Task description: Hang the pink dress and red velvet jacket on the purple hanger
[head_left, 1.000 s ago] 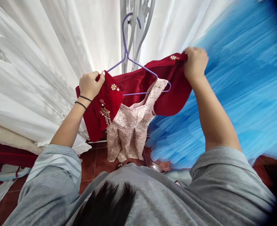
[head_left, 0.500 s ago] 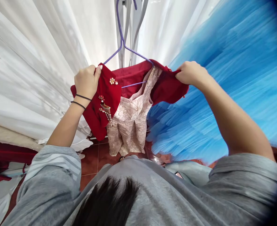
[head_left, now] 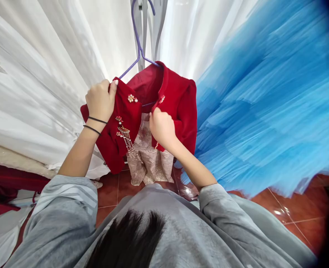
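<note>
A short red jacket [head_left: 185,108] hangs on a purple hanger [head_left: 139,41], over a pale pink brocade dress [head_left: 150,160]. My left hand [head_left: 100,97] is closed on the jacket's left-hand shoulder, near the collar. With my right hand [head_left: 162,126] I pinch the front edge of the jacket's other side, just below the collar. A pearl flower [head_left: 132,98] sits on the left-hand front, and a beaded tassel ornament [head_left: 124,134] hangs lower. Part of the dress's bodice is hidden by the jacket and my right hand.
A grey metal stand [head_left: 150,26] rises behind the hanger. White gowns [head_left: 55,74] hang at the left and back, a full blue tulle skirt [head_left: 265,111] at the right. Dark red cloth [head_left: 10,186] lies at lower left. The floor has red-brown tiles [head_left: 298,208].
My right hand has swung inward from the right, bringing the jacket's right-hand side over the dress's shoulder and the hanger. My left hand stays gripping nearly the same spot.
</note>
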A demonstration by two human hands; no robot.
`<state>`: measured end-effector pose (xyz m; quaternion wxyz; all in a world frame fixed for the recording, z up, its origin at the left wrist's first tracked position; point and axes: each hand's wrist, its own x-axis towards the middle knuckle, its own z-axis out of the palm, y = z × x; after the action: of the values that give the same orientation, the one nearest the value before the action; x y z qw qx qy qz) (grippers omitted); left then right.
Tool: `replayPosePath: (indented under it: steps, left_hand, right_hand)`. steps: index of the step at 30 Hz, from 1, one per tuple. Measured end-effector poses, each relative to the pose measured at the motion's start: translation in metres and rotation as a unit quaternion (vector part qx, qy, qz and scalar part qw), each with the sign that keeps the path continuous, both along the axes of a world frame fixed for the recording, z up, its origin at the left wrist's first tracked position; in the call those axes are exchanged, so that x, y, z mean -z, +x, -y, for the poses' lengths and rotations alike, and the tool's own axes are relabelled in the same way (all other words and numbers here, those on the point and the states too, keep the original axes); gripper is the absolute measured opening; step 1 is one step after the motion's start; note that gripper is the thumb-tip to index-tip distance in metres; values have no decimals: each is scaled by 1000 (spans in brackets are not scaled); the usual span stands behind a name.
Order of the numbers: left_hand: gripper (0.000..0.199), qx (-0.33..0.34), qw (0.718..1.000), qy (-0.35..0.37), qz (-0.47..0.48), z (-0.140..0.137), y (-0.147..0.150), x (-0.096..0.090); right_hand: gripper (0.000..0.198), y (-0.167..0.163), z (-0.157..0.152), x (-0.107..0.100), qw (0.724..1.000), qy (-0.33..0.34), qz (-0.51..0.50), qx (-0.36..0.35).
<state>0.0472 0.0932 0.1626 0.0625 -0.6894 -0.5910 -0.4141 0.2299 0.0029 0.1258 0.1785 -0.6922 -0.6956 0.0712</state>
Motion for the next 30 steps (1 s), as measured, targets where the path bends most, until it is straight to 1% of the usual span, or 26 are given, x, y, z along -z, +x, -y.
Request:
replayPosePath:
  steps: [2, 3, 4, 5, 7, 8, 9, 10, 11, 13, 14, 15, 16, 17, 19, 20, 22, 23, 24, 25, 26, 28, 29, 30]
  left_hand:
    - [42, 14, 1000, 15, 0, 0, 1, 2]
    - [42, 27, 999, 25, 0, 0, 1, 4]
    - [41, 41, 999, 35, -1, 1, 1, 5]
    - [40, 54, 998, 41, -6, 2, 0, 6]
    - [43, 68, 997, 42, -24, 6, 0, 6]
    - [46, 72, 996, 35, -36, 9, -1, 5]
    - [50, 75, 996, 25, -49, 11, -1, 4]
    - [53, 81, 995, 16, -64, 14, -2, 2]
    - [57, 93, 992, 9, -83, 15, -2, 1]
    - [61, 143, 979, 8, -142, 15, 0, 0]
    - [63, 179, 965, 13, -192, 13, 2, 1]
    - [63, 212, 943, 19, -255, 10, 5, 2]
    - [62, 235, 916, 21, -325, 6, 9, 5]
    - [60, 241, 886, 17, -396, 0, 13, 8]
    - [50, 211, 830, -1, -516, -12, 22, 13]
    - [42, 189, 810, -12, -555, -17, 25, 14]
    - [25, 171, 786, -18, -594, -23, 31, 6]
    - [19, 175, 784, -8, -595, -23, 32, -1]
    - [21, 184, 793, 11, -581, -22, 34, -11]
    - [25, 190, 811, 37, -553, -20, 35, -22]
    - [29, 191, 836, 66, -510, -17, 36, -33]
    - [30, 190, 887, 107, -407, -13, 40, -48]
    - [28, 195, 904, 104, -365, -13, 44, -51]
    - [26, 204, 913, 79, -343, -14, 48, -50]
  right_hand:
    - [46, -1, 4, -16, 997, 60, -41, -3]
    - [48, -3, 3, -17, 996, 74, -55, -19]
    - [49, -6, 0, -13, 995, 73, -62, -41]
    - [52, -9, -5, -5, 994, 56, -62, -67]
    - [63, -15, -14, 20, 992, -14, -52, -117]
    - [67, -18, -18, 32, 989, -50, -47, -131]
    - [68, -19, -20, 42, 987, -74, -46, -132]
    - [67, -20, -22, 50, 988, -80, -51, -119]
    - [65, -20, -22, 55, 992, -66, -63, -93]
    - [64, -20, -25, 60, 995, 2, -99, -31]
    - [63, -19, -28, 61, 992, 40, -122, -6]
    - [61, -19, -32, 62, 987, 70, -145, 11]
    - [57, -17, -36, 63, 982, 89, -166, 22]
    - [52, -14, -41, 64, 978, 99, -182, 27]
    - [38, -5, -48, 66, 976, 99, -191, 34]
    - [29, 2, -49, 64, 977, 98, -185, 36]
    - [12, 19, -42, 55, 979, 109, -168, 33]
    - [7, 27, -36, 48, 979, 122, -163, 25]
    - [11, 34, -27, 38, 976, 142, -165, 12]
    - [16, 39, -18, 27, 970, 170, -175, -4]
    - [20, 41, -8, 16, 959, 205, -194, -21]
    - [23, 35, 4, -2, 923, 281, -257, -59]
    - [26, 27, 6, -8, 902, 308, -292, -86]
    - [31, 16, 3, -9, 883, 320, -321, -121]
